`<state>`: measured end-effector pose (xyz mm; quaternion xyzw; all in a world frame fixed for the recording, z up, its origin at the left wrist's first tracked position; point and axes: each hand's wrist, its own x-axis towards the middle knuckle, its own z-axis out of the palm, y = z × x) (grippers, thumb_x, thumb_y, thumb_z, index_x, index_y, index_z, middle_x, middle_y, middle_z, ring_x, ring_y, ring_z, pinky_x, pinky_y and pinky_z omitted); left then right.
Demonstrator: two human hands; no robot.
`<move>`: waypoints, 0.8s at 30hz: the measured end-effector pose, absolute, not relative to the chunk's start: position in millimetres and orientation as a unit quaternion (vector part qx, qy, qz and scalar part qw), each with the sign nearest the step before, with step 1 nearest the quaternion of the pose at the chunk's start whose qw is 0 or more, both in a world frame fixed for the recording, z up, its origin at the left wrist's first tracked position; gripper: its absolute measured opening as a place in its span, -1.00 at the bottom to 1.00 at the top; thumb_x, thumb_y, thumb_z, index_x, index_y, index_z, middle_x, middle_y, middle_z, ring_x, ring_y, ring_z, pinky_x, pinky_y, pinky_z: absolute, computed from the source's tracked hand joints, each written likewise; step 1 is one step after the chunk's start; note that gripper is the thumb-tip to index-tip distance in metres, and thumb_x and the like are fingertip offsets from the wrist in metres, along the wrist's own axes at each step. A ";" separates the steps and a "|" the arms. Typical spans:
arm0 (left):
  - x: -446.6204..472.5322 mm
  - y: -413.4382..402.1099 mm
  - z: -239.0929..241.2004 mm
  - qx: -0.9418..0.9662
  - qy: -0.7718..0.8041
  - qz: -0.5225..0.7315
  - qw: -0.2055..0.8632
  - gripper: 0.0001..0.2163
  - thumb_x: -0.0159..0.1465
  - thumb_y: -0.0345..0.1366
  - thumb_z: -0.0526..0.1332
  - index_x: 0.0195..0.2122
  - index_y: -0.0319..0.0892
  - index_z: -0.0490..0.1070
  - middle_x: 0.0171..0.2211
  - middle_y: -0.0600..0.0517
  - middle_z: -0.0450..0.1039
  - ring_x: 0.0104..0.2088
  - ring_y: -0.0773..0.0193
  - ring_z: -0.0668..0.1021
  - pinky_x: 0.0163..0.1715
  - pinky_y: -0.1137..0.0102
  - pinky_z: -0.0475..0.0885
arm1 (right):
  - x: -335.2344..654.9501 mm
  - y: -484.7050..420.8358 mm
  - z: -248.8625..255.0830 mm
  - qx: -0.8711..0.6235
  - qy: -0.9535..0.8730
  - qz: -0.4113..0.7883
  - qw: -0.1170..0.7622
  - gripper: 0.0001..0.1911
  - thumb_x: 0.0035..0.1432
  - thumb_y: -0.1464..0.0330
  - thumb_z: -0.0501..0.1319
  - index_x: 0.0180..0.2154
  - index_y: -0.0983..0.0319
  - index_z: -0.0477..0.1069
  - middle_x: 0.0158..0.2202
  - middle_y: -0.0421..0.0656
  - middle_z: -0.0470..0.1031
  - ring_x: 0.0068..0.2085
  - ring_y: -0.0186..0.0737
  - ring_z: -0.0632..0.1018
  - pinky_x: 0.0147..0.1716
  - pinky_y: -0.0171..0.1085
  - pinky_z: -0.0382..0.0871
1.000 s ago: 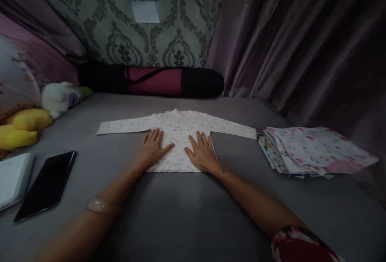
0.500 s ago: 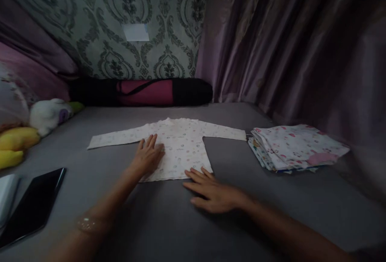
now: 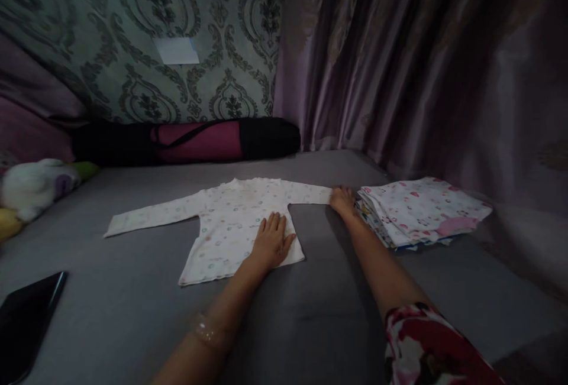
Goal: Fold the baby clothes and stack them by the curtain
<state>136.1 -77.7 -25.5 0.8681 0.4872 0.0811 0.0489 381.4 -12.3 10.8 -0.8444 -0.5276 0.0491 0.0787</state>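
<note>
A small white long-sleeved shirt (image 3: pixel 231 225) with a fine print lies spread flat on the grey bed sheet (image 3: pixel 310 314), sleeves out to both sides. My left hand (image 3: pixel 271 242) rests flat on the shirt's lower right part, fingers stretched out. At the end of the shirt's right sleeve, my right hand (image 3: pixel 343 200) has its fingers closed on the cuff, right beside a stack of folded printed cloths (image 3: pixel 421 210).
A black and pink rolled bag (image 3: pixel 190 139) lies along the patterned wall. Soft toys (image 3: pixel 35 184) sit at the far left, and a dark phone (image 3: pixel 24 320) lies at the lower left. Purple curtains (image 3: pixel 421 65) hang along the right side.
My left hand slid from the shirt's left side to its right part. My right hand left the hem and reached out to the right sleeve's end. The view turned right.
</note>
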 end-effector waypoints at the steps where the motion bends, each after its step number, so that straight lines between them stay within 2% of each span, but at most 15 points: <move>1: 136.5 -79.8 -30.4 0.868 0.487 0.087 0.036 -0.45 0.42 -0.07 -0.09 0.29 -0.35 0.13 0.33 -0.28 0.09 0.35 -0.04 0.12 0.30 0.06 0.07 | 384.5 -10.9 7.8 -0.848 -0.524 0.049 0.070 -0.61 0.29 0.45 0.01 0.09 0.33 0.39 0.13 0.17 0.35 0.20 0.10 0.33 0.08 -0.04 0.27; 5: 136.6 -84.3 -36.3 0.868 0.486 0.102 0.005 -0.47 0.43 -0.08 -0.13 0.30 -0.32 0.15 0.33 -0.27 0.10 0.35 -0.04 0.12 0.30 0.03 0.08 | 393.5 -2.1 4.7 -0.859 -0.507 0.060 0.041 -0.61 0.29 0.41 0.03 0.11 0.34 0.37 0.13 0.19 0.33 0.18 0.08 0.34 0.10 0.00 0.24; 11: 137.8 -92.4 -27.4 0.878 0.466 0.099 0.040 -0.40 0.41 -0.02 -0.14 0.33 -0.34 0.09 0.35 -0.27 0.04 0.36 -0.06 0.09 0.30 0.00 0.05 | 405.0 22.7 15.1 -0.875 -0.477 0.078 0.023 -0.53 0.06 0.41 0.27 0.05 0.36 0.43 0.11 0.20 0.37 0.19 0.12 0.34 0.10 -0.02 0.25; 15: 138.1 -98.9 -24.9 0.890 0.440 0.102 0.063 -0.40 0.41 0.00 -0.15 0.33 -0.31 0.09 0.36 -0.24 0.02 0.37 -0.03 0.08 0.31 0.00 0.01 | 405.9 29.6 22.2 -0.882 -0.462 0.081 0.045 -0.47 -0.03 0.40 0.30 0.04 0.34 0.44 0.13 0.20 0.37 0.16 0.14 0.39 0.00 -0.04 0.36; 17: 138.2 -99.9 -25.0 0.890 0.438 0.105 0.070 -0.40 0.41 0.00 -0.17 0.33 -0.32 0.09 0.36 -0.22 0.02 0.37 -0.02 0.07 0.31 0.00 -0.01 | 404.2 30.0 27.1 -0.882 -0.461 0.086 0.055 -0.54 -0.06 0.39 0.30 -0.05 0.32 0.48 0.02 0.15 0.46 0.05 0.09 0.49 -0.11 -0.10 0.42; 19: 138.2 -99.7 -25.4 0.889 0.439 0.107 0.076 -0.40 0.41 0.00 -0.17 0.32 -0.33 0.09 0.37 -0.21 0.01 0.37 -0.03 0.07 0.31 0.00 -0.01 | 400.5 30.1 33.1 -0.873 -0.463 0.104 0.110 -0.67 -0.09 0.40 0.30 -0.19 0.30 0.52 -0.20 0.05 0.55 -0.15 -0.01 0.58 -0.25 -0.19 0.46; 21: 137.9 -99.2 -25.9 0.888 0.439 0.112 0.076 -0.40 0.41 0.00 -0.17 0.32 -0.33 0.10 0.36 -0.20 0.02 0.36 -0.03 0.08 0.31 0.00 0.00 | 394.0 31.3 39.4 -0.852 -0.465 0.119 0.211 -0.78 -0.06 0.41 0.28 -0.28 0.29 0.52 -0.36 -0.07 0.55 -0.31 -0.13 0.59 -0.36 -0.28 0.44; 24: 137.7 -99.1 -26.7 0.887 0.439 0.124 0.073 -0.41 0.41 -0.01 -0.17 0.31 -0.33 0.12 0.36 -0.20 0.05 0.36 -0.03 0.10 0.30 0.00 0.02 | 379.3 35.4 47.9 -0.811 -0.459 0.112 0.346 -0.75 0.03 0.35 0.22 -0.21 0.28 0.49 -0.38 -0.15 0.53 -0.37 -0.25 0.56 -0.42 -0.37 0.42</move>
